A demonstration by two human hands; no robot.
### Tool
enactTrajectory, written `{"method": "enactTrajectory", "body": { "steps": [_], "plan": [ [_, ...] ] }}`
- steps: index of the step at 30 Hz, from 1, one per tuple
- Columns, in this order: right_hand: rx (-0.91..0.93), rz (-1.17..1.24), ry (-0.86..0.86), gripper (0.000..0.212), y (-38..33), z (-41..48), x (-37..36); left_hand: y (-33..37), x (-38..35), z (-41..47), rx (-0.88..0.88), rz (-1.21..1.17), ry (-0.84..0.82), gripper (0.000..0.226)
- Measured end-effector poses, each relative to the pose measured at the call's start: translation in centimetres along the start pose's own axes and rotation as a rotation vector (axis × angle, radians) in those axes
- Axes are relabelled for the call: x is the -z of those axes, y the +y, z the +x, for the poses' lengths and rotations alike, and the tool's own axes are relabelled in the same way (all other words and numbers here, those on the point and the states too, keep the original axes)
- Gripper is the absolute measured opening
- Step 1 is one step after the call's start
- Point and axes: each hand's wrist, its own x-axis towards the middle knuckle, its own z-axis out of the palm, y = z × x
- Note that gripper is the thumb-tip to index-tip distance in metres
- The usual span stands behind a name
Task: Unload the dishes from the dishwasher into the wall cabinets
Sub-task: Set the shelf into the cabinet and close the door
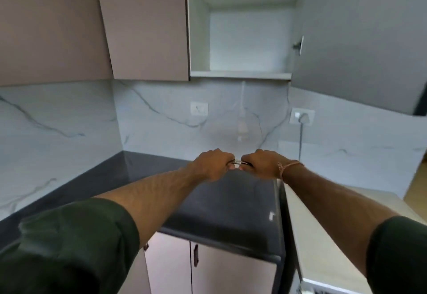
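Note:
My left hand (213,163) and my right hand (262,163) are held close together above the dark countertop (161,178), both closed around a small shiny metal item (236,162), likely cutlery, of which only a sliver shows between the fists. Above them the wall cabinet (240,75) stands open, its door (360,39) swung to the right. The lower shelf shows nothing on it. The dishwasher itself is out of sight, apart from perhaps a corner at the bottom right.
A closed cabinet door (145,25) hangs to the left of the open one. Two wall sockets (199,108) (301,116) sit on the marble backsplash, the right one with a cable hanging down. A light worktop (323,236) adjoins the dark counter on the right.

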Motion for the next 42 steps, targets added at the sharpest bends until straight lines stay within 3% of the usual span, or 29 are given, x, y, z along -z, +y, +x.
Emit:
{"method": "enactTrajectory", "body": {
  "steps": [9, 19, 24, 30, 36, 42],
  "plan": [
    [-0.014, 0.040, 0.097, 0.032, 3.8, 10.2, 10.3, -5.1, 10.2, 10.1, -0.010, 0.066, 0.088, 0.013],
    [-0.087, 0.032, 0.213, 0.036, 14.5, 21.7, 21.0, -9.2, 18.8, 27.6, -0.204, 0.084, 0.261, 0.015],
    [-0.162, 0.052, 0.193, 0.036, 19.4, 26.8, 21.8, -11.4, 18.6, 35.9, -0.295, 0.072, 0.252, 0.019],
    [-0.263, 0.022, 0.149, 0.033, 25.7, 32.0, 20.9, -13.1, 16.1, 45.4, -0.330, -0.115, 0.199, 0.011],
    [-0.340, -0.127, 0.150, 0.027, 32.1, 36.2, 19.7, -14.1, 14.8, 53.5, -0.337, -0.038, 0.087, 0.014],
    [-0.396, -0.160, 0.117, 0.030, 35.2, 37.9, 19.2, -13.9, 13.7, 58.1, -0.351, 0.053, 0.079, 0.030]
  ]
}}
